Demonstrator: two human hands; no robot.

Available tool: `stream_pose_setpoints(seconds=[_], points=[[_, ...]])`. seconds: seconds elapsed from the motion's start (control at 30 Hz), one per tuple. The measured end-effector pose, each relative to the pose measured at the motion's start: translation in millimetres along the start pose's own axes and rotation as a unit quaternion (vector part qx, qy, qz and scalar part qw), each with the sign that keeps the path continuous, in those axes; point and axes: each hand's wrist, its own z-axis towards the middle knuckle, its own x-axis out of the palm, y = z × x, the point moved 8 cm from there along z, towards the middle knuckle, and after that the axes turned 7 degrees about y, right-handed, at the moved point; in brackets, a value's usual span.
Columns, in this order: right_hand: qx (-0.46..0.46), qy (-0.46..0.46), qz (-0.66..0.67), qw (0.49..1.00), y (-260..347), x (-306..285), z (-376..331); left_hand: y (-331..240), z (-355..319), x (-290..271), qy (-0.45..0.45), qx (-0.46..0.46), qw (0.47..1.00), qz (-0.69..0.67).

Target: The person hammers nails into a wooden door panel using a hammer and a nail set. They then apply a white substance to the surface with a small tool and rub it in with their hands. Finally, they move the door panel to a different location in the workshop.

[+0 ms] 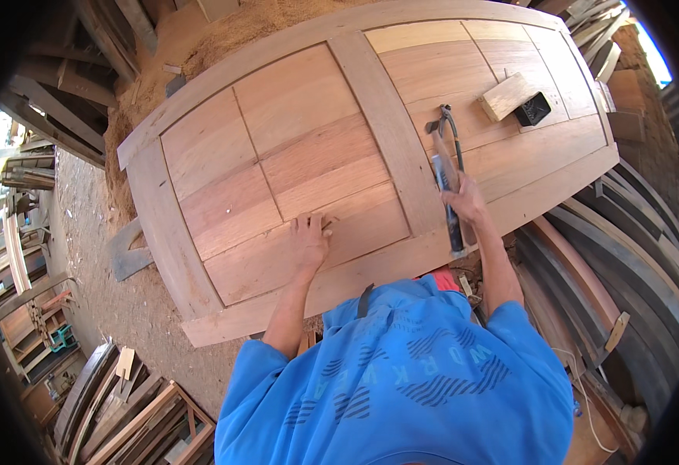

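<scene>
Head view shows us our left hand (pixel 309 242) low on the framed wooden panel (pixel 316 143), its fingers bent and mostly drawn in, the fingertips at the lower boards (pixel 347 263). By them shows a small thin piece (pixel 327 224), too small for us to tell whether we pinch it or not. Our right hand (pixel 467 201) is curled closed around a long tool (pixel 454 230), to the right of the middle rail (pixel 378 132). Motion blurs it, so we can only say that it is perhaps a hammer with a dark grip. Near its upper end we see a dark curved tool (pixel 457 139) over the panel's right half. Farther right, a pale wooden block (pixel 502 98) lies just beside a black open box (pixel 534 109), both on the panel. The panel lies before us, its boards set in 2 fields with 1 rail between. Past its edges, we see sawdust (pixel 200 50) at the far side, curved timbers (pixel 595 263) on our right and stacked wood (pixel 126 407) at lower left.
</scene>
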Motion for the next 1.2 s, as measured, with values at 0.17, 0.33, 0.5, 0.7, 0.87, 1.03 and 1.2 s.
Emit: stream_pose_setpoints(seconds=[0.17, 0.33, 0.5, 0.7, 0.87, 1.03, 1.2], points=[[0.048, -0.123, -0.122, 0.984, -66, -33, 59, 3, -3, 12, -0.043, 0.074, 0.996, 0.001], [0.121, -0.093, -0.128, 0.98, -80, -34, 82, 18, 3, 27, -0.017, -0.002, 1.0, -0.017], [0.11, -0.104, -0.095, 0.984, -65, -27, 69, 22, 10, 30, -0.003, -0.035, 0.999, -0.032], [0.066, -0.108, -0.118, 0.985, -36, -37, 46, -64, 32, 35, -0.018, 0.024, 0.999, -0.028], [-0.041, -0.238, -0.069, 0.968, -87, -53, 61, -95, 58, 80, 0.011, 0.027, 0.998, -0.062], [0.021, -0.251, -0.081, 0.964, -132, -105, 83, -87, 69, 87, -0.092, 0.036, 0.995, -0.02], [0.082, -0.265, -0.043, 0.96, -195, -187, 102, -94, 73, 83, -0.108, -0.029, 0.993, 0.025]])
